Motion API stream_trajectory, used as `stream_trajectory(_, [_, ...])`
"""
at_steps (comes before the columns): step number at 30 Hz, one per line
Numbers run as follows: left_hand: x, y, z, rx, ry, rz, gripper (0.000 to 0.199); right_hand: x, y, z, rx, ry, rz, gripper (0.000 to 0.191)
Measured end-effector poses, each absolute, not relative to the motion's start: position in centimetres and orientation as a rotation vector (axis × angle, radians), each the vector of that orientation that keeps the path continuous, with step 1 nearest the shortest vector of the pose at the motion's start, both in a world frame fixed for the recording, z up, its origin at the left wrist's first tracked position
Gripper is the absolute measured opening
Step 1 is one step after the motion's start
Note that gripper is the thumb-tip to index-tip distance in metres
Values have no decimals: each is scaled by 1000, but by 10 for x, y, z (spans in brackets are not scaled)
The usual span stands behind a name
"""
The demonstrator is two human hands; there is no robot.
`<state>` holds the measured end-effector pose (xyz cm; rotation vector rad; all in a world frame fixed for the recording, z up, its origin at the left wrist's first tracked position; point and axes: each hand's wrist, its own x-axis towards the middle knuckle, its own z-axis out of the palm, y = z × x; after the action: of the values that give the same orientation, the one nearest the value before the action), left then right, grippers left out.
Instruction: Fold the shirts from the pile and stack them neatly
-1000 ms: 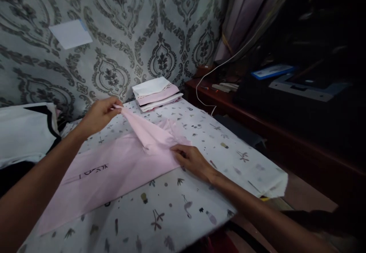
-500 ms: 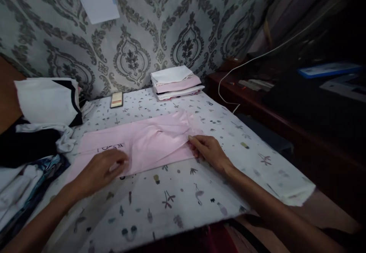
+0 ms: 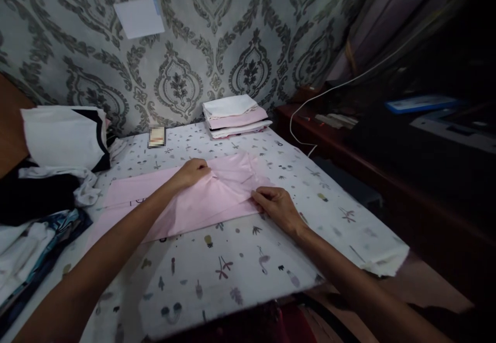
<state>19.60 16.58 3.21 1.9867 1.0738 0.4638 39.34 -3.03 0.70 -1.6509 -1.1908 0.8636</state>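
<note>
A pink garment (image 3: 194, 208) with dark printing near its left part lies lengthwise on the patterned cloth (image 3: 194, 276), wrinkled toward its right end. My left hand (image 3: 192, 171) is on the garment's upper middle, its fingers closed on a small raised fold. At the near right edge, my right hand (image 3: 275, 202) pinches the pink fabric between thumb and fingers. My left forearm covers part of the garment and its printing.
A folded stack of clothes (image 3: 234, 115) stands at the back. Beside the wall lies a small framed item (image 3: 157, 137). Piled clothes (image 3: 62, 136) fill the left side. A white cable (image 3: 329, 89) hangs over the dark red furniture (image 3: 287, 113) at right.
My left hand has moved right and away from me, from the garment's near edge to its upper middle, and closed on the fabric. My right hand keeps its pinch.
</note>
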Motion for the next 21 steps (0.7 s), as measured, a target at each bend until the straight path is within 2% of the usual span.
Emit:
stream_trajectory(9, [167, 177, 31, 1779, 1196, 545, 36, 400, -33, 11, -1635, -1172, 873, 36])
stream_trajectory(14, [154, 186, 39, 1719, 1243, 392, 45, 399, -33, 10, -1623, -1143, 865, 36])
stream_trajectory(21, [148, 177, 49, 1581, 1059, 293, 45, 397, -36, 7, -1601, -1247, 819, 39])
